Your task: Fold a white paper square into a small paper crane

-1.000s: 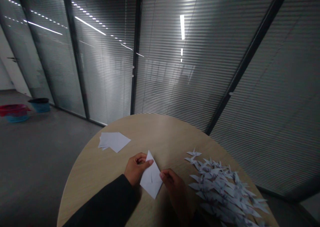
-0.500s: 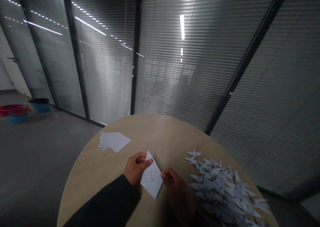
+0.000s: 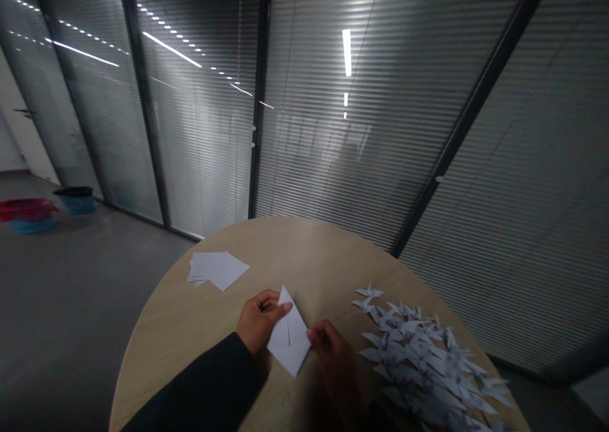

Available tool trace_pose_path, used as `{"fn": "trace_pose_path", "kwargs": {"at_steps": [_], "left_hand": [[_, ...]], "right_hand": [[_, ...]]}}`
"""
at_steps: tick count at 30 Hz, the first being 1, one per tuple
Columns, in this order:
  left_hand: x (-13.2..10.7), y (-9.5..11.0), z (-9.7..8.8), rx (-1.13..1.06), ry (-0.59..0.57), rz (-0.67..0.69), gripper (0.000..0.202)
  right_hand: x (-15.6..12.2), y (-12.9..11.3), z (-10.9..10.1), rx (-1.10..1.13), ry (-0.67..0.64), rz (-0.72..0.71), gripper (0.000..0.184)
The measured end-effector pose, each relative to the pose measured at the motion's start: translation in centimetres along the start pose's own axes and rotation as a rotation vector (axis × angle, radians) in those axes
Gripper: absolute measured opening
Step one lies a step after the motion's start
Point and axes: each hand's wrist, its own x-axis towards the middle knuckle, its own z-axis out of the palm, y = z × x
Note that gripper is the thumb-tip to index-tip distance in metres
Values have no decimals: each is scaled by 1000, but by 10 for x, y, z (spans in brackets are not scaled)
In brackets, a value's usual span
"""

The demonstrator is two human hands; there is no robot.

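A folded sheet of white paper (image 3: 294,349), kite-shaped with a slit line down its middle, is held just over the round table. My left hand (image 3: 259,318) is closed on its upper left edge, the thumb lying across the top near the point. At the paper's right corner, my right hand (image 3: 330,349) pinches the edge between thumb and fingertips. Folded paper cranes (image 3: 419,349) lie in a crowded heap to the right of my right hand. Beyond my left hand rests a small stack of white paper sheets (image 3: 221,269).
The round wooden table (image 3: 304,242) stands close to a glass partition with blinds (image 3: 333,165). On the floor at the far left are a blue bin with a red liner (image 3: 31,215) and another with a black liner (image 3: 76,199).
Both hands keep their hold on the folded paper. Its lower tip has shifted very slightly up and left; little else differs.
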Motion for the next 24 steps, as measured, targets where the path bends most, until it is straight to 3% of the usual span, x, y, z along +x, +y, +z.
{"fn": "trace_pose_path", "kwargs": {"at_steps": [10, 24], "left_hand": [[3, 1, -1, -52, 48, -14, 38], [6, -12, -3, -72, -11, -24, 38]], "right_hand": [[0, -3, -1, 46, -54, 26, 32], [-2, -8, -5, -46, 31, 2, 30]]}}
